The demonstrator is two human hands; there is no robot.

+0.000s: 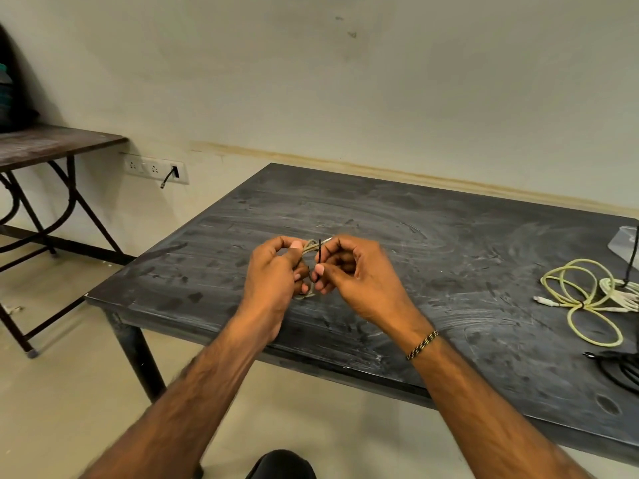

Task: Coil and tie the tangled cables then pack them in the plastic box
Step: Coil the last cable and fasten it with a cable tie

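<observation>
Above the dark table (397, 223) my left hand (273, 274) grips a small coil of pale beige cable (308, 248), most of it hidden behind the fingers. My right hand (349, 271) pinches a thin black tie (320, 255) that stands upright against the coil. At the table's right edge lies a yellow cable (570, 299) bound at its middle, beside a white cable bundle (619, 288). The clear plastic box (624, 242) shows only partly at the far right, with a black cord (633, 257) hanging into it.
Black cables (619, 368) lie at the right near the front edge. A second brown table (52, 143) stands to the left by the wall. A wall socket strip (155, 167) with a plugged lead sits low on the wall. My knee (281, 464) is below.
</observation>
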